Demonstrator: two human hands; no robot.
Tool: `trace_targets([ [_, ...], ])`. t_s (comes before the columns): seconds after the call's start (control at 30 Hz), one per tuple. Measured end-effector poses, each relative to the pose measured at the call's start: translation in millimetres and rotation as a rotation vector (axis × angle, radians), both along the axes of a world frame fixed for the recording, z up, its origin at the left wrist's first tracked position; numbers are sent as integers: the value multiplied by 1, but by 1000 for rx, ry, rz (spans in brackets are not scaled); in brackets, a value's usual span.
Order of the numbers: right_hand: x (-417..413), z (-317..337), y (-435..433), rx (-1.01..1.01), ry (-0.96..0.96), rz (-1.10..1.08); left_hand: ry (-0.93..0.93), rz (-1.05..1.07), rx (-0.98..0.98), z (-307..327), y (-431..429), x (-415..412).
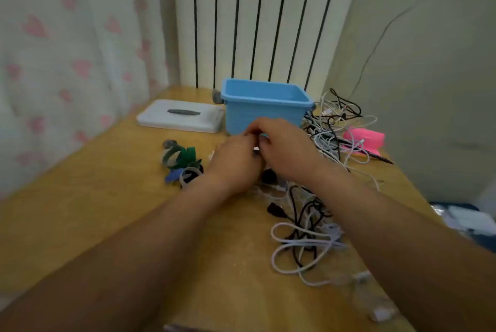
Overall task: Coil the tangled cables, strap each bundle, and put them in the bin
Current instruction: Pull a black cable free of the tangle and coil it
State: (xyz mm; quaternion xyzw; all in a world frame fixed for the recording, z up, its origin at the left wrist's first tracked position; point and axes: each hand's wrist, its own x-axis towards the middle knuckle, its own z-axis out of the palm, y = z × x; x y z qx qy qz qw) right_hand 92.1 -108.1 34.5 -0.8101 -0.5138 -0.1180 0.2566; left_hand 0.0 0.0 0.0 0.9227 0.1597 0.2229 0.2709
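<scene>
The curled fingers of the left hand and those of the right hand met knuckle to knuckle, pinching a small white and dark piece between them. What that piece was could not be told, since the hands covered most of it. A sliver of teal showed under the right fingers, also too hidden to name.

Just behind the hands stood the open light-blue plastic bin. Its inside was mostly out of sight. A flat white lid with a dark handle lay to its left. Near the left wrist sat a heap of green, blue and grey straps. A tangle of white and black cables sprawled right of the bin and ran under the right forearm. A second loose tangle of white and black cable lay nearer the person, with a black plug at its edge. Beside the far tangle lay a pink pad and a dark pen.

Everything rested on a yellow wooden worktop. Behind it rose a white ribbed radiator, with a pale curtain printed with pink hearts to the left and a plain wall to the right. A blue and white object was cut off at the right edge, and the near cable ends were blurred.
</scene>
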Motion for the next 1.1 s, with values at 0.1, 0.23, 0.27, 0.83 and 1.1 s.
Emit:
trace_targets([
  [0.1, 26, -2, -8, -94, -64, -157, 29, -7, 135, -5, 3, 20],
  [0.23, 65, 9, -44, -303, -126, -399, 86, -14, 269, -13, 7, 28],
  [0.27, 70, 15, -44, -357, -123, -419, 69, -13, 284, -14, 7, 29],
  [0.83, 80, -16, 4, -351, 304, -286, 236, 24, 368, -24, -17, 31],
  [1.1, 103, -46, -20, 614, 923, -311, 35, 48, 285, -25, -10, 32],
])
